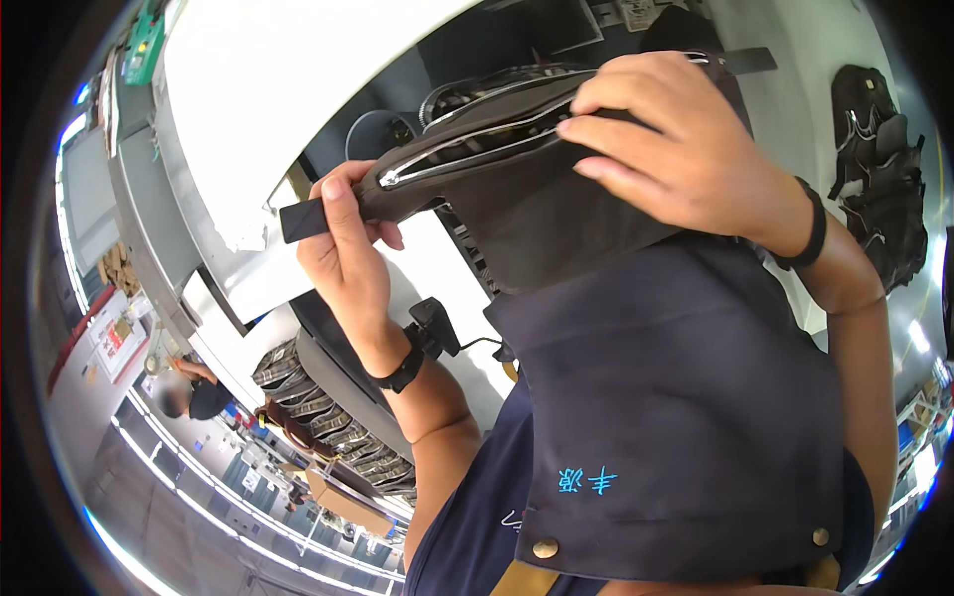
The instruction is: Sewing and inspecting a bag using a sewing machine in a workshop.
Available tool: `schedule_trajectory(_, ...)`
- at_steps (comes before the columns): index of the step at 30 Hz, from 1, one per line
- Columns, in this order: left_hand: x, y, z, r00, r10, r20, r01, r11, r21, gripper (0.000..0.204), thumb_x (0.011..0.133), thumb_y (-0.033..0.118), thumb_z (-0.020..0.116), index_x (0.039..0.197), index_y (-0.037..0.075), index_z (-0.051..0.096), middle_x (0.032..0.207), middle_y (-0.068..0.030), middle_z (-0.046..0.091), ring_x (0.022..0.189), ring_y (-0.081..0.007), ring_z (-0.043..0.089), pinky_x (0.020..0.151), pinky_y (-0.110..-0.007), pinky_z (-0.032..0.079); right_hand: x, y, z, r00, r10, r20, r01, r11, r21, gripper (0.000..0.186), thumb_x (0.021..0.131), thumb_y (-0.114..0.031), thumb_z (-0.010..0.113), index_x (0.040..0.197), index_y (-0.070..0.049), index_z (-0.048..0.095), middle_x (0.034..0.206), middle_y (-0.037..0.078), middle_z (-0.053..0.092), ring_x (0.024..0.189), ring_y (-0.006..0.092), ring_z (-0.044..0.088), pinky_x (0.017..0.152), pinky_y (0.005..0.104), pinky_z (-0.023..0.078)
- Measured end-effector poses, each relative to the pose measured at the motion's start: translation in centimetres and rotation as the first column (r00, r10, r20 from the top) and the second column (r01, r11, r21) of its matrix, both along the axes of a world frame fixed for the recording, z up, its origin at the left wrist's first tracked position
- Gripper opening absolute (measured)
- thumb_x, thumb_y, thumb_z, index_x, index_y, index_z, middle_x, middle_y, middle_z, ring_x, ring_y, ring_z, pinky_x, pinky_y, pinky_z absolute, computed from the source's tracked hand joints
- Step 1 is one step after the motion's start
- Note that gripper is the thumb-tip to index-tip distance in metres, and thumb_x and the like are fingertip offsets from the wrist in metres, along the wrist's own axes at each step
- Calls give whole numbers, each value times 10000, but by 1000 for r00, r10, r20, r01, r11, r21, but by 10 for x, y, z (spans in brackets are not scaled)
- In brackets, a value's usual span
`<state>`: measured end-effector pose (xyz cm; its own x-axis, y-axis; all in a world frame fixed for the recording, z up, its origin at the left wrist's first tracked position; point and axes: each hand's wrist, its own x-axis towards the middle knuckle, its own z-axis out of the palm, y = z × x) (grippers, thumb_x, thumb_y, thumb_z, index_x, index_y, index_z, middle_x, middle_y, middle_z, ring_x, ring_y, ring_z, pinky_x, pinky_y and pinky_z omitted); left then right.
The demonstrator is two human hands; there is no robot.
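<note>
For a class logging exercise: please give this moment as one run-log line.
left hand: holds one end of black pouch, beside black tab | right hand: over open zipper | black pouch: mouth gaping

I see a green object (145, 46) past the white surface's (288, 79) left edge. A cardboard box (344, 504) sits well apart.

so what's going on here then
Someone in a dark apron is handling a dark fabric pouch with both hands. The left hand grips one end, by a short black tab, and the right hand is at the gaping zip-lined opening. More dark fabric pieces are off to the right.
</note>
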<state>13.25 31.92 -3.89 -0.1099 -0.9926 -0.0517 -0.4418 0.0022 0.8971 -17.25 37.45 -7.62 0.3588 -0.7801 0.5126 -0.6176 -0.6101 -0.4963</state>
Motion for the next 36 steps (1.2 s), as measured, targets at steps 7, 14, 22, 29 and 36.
schedule_trajectory(7, -9, 5, 2, 983, 76, 167, -82, 996, 28, 484, 1120, 359, 436, 1086, -44, 703, 871, -74, 699, 574, -85, 557, 537, -211, 425, 44, -5, -15, 999, -5, -38, 3, 999, -48, 323, 891, -348, 720, 1014, -59, 645, 872, 34, 660, 842, 221, 672, 772, 345, 482)
schedule_trajectory(14, -4, 3, -3, 982, 2, 190, -3, 1000, 5, 487, 1119, 376, 449, 1144, -62, 659, 927, -81, 684, 657, -108, 601, 544, -208, 461, 71, -25, -3, 999, 36, -6, -36, 996, 76, 366, 894, -349, 717, 1042, -20, 657, 881, 82, 664, 760, 265, 709, 635, 384, 556)
schedule_trajectory(22, -1, 2, -11, 984, -75, 164, 90, 992, -88, 439, 1112, 357, 476, 1238, -40, 616, 921, -78, 664, 732, -103, 575, 618, -227, 447, 68, -43, 6, 957, 204, 204, -279, 840, 466, 314, 916, -301, 670, 1081, -35, 687, 818, 161, 714, 824, 355, 715, 713, 451, 570)
schedule_trajectory(29, -11, 10, -3, 985, 10, 171, -16, 999, 31, 496, 1125, 386, 410, 1197, -35, 661, 971, -49, 677, 791, -93, 577, 672, -228, 459, 71, -45, 5, 945, 97, 313, -228, 881, 415, 228, 931, -204, 622, 809, -12, 645, 790, 190, 660, 792, 399, 657, 718, 483, 526)
schedule_trajectory(36, -17, 3, -9, 985, -153, 83, 156, 987, -32, 584, 1121, 453, 397, 1243, -62, 645, 1011, -86, 691, 837, -118, 614, 698, -259, 481, 68, -52, 1, 967, 6, 253, -23, 998, 63, 91, 877, -121, 649, 848, -35, 654, 743, 135, 676, 674, 323, 695, 577, 422, 536)
